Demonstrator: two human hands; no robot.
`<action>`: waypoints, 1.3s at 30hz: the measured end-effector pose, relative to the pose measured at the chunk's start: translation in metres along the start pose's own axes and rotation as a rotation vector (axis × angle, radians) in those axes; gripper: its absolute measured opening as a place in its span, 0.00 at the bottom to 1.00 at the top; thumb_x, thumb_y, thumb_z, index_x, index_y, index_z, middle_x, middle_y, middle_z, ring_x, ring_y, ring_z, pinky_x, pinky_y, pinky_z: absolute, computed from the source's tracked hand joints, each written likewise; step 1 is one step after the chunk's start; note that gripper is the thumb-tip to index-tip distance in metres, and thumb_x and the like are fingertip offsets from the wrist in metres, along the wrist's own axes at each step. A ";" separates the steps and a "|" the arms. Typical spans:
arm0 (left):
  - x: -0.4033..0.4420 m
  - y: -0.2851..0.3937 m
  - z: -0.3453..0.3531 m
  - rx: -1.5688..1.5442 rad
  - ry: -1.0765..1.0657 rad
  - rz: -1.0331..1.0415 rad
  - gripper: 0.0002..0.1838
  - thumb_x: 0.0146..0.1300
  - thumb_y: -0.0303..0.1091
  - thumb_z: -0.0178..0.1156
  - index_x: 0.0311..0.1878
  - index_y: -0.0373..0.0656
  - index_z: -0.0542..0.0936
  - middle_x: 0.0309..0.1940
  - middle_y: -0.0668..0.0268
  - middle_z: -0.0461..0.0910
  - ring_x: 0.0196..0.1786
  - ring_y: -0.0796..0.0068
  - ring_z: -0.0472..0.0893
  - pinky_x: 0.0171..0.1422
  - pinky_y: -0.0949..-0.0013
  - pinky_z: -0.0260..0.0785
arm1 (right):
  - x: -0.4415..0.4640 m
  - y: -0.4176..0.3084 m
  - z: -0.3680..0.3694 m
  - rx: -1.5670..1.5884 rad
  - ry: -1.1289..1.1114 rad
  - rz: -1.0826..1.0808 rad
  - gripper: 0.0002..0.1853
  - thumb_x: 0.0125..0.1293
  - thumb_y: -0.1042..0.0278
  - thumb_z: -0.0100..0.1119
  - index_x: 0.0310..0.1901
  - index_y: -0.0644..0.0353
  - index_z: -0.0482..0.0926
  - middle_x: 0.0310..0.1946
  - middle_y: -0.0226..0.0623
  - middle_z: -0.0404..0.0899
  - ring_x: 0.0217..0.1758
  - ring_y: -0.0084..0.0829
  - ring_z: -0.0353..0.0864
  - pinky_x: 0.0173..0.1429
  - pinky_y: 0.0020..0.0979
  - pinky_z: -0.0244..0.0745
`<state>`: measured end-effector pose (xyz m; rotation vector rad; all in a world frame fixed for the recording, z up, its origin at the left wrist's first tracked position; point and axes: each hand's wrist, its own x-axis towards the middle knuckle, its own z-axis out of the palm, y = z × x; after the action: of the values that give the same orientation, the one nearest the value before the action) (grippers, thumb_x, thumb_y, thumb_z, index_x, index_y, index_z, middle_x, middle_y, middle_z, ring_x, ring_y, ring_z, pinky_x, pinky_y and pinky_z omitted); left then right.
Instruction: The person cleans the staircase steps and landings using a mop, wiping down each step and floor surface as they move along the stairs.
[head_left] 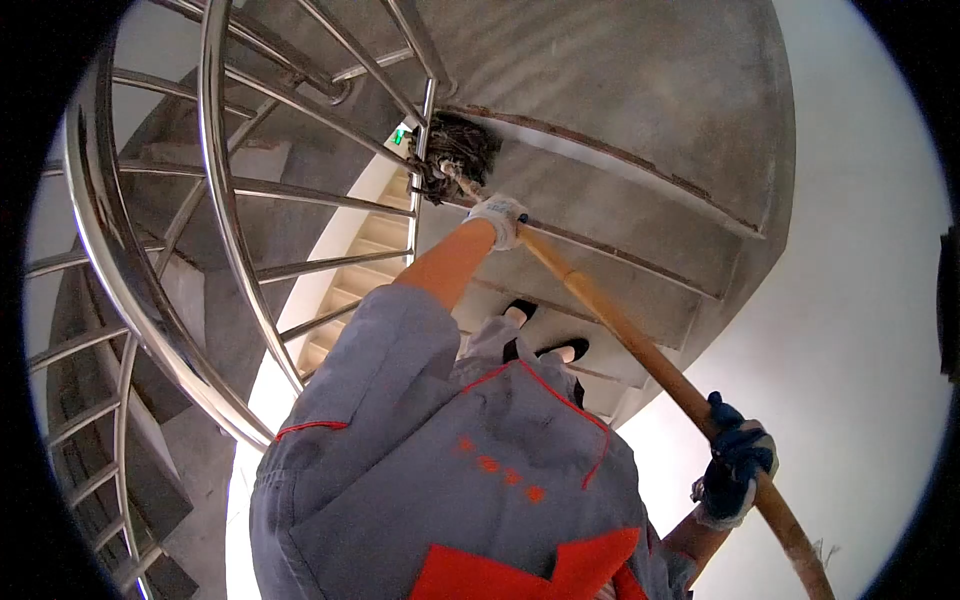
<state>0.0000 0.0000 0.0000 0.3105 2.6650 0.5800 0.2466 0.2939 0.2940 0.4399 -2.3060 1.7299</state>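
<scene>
A long wooden pole (630, 335) runs diagonally from the lower right up to a dark, stringy mop head (462, 148). My left hand (496, 221), in a white glove, is wrapped round the pole just below the mop head. Lower down, at the right, my right hand (737, 465) grips the same pole in a white glove with dark blue coating. The mop head lies on a grey stair tread beside a railing post, at the inner end of the steps.
Curved metal railings (215, 190) fill the left side. Grey steps (610, 210) with worn edges descend towards my dark shoes (565, 350). A white wall (860, 280) curves along the right. Lighter stairs (375, 235) show below, through the railing.
</scene>
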 end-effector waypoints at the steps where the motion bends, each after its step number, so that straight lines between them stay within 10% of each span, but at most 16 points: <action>1: -0.004 0.012 0.010 -0.016 0.068 0.035 0.10 0.52 0.36 0.61 0.39 0.49 0.79 0.40 0.60 0.80 0.46 0.60 0.79 0.49 0.61 0.71 | -0.004 -0.011 -0.010 -0.011 -0.061 -0.027 0.19 0.60 0.51 0.59 0.27 0.61 0.70 0.24 0.43 0.73 0.32 0.41 0.81 0.51 0.52 0.73; 5: 0.021 0.043 0.057 -0.048 0.164 0.061 0.09 0.46 0.34 0.63 0.33 0.46 0.77 0.36 0.61 0.79 0.43 0.57 0.78 0.44 0.63 0.70 | -0.003 -0.046 -0.045 -0.001 -0.258 -0.068 0.20 0.60 0.49 0.57 0.25 0.58 0.69 0.27 0.42 0.77 0.40 0.45 0.79 0.57 0.56 0.69; 10: 0.088 0.029 0.140 -0.814 0.511 0.357 0.08 0.43 0.33 0.64 0.27 0.46 0.76 0.30 0.60 0.76 0.40 0.56 0.75 0.44 0.63 0.67 | -0.005 -0.079 -0.077 -0.137 -0.333 -0.165 0.17 0.61 0.52 0.57 0.28 0.59 0.73 0.28 0.42 0.78 0.35 0.42 0.79 0.49 0.51 0.73; 16: 0.085 0.130 0.136 -1.401 0.259 0.308 0.06 0.44 0.33 0.62 0.26 0.46 0.75 0.31 0.61 0.76 0.38 0.58 0.74 0.43 0.64 0.67 | -0.034 -0.096 -0.113 -0.160 -0.276 -0.210 0.16 0.60 0.53 0.57 0.26 0.58 0.72 0.25 0.38 0.77 0.31 0.38 0.77 0.45 0.48 0.72; 20: 0.021 0.270 0.047 -0.325 0.500 0.323 0.04 0.45 0.32 0.61 0.24 0.47 0.76 0.29 0.61 0.76 0.37 0.60 0.74 0.42 0.65 0.68 | -0.056 -0.103 -0.167 -0.176 -0.140 -0.208 0.16 0.60 0.53 0.57 0.24 0.57 0.72 0.23 0.36 0.76 0.28 0.36 0.76 0.42 0.47 0.72; 23: 0.040 0.346 0.028 -0.292 0.758 0.523 0.04 0.44 0.31 0.61 0.22 0.46 0.74 0.25 0.63 0.75 0.34 0.62 0.74 0.39 0.65 0.68 | -0.069 -0.102 -0.220 -0.216 0.013 -0.192 0.15 0.60 0.54 0.57 0.23 0.56 0.72 0.22 0.35 0.76 0.25 0.35 0.75 0.40 0.46 0.71; 25: 0.157 0.377 0.098 -0.961 0.515 0.570 0.06 0.46 0.31 0.60 0.21 0.44 0.73 0.22 0.63 0.74 0.30 0.62 0.73 0.35 0.65 0.68 | -0.082 -0.098 -0.263 -0.251 0.107 -0.181 0.15 0.59 0.54 0.57 0.23 0.55 0.72 0.21 0.33 0.75 0.24 0.34 0.75 0.38 0.45 0.71; 30: 0.252 0.568 0.162 -1.074 0.380 0.894 0.05 0.61 0.27 0.50 0.29 0.42 0.70 0.23 0.63 0.70 0.25 0.67 0.70 0.28 0.65 0.66 | -0.127 -0.101 -0.353 -0.374 0.328 -0.163 0.15 0.59 0.54 0.58 0.21 0.54 0.72 0.18 0.31 0.75 0.20 0.31 0.74 0.35 0.44 0.70; 38: 0.093 0.762 0.184 0.062 0.133 1.112 0.05 0.54 0.38 0.54 0.29 0.52 0.77 0.25 0.66 0.77 0.32 0.67 0.77 0.38 0.60 0.69 | -0.212 -0.149 -0.395 -0.692 0.429 0.000 0.15 0.58 0.55 0.58 0.19 0.52 0.72 0.14 0.26 0.73 0.13 0.27 0.71 0.29 0.41 0.69; 39: 0.056 0.772 0.185 0.110 0.088 1.164 0.06 0.51 0.42 0.56 0.28 0.54 0.79 0.26 0.67 0.79 0.33 0.66 0.78 0.40 0.60 0.70 | -0.193 -0.141 -0.387 -0.480 0.617 -0.352 0.18 0.60 0.59 0.55 0.15 0.51 0.64 0.10 0.23 0.67 0.13 0.24 0.68 0.29 0.33 0.62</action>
<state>0.1272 0.7677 0.1650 1.9308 2.3521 0.7392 0.4784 0.6486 0.4598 0.1658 -1.9402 0.9274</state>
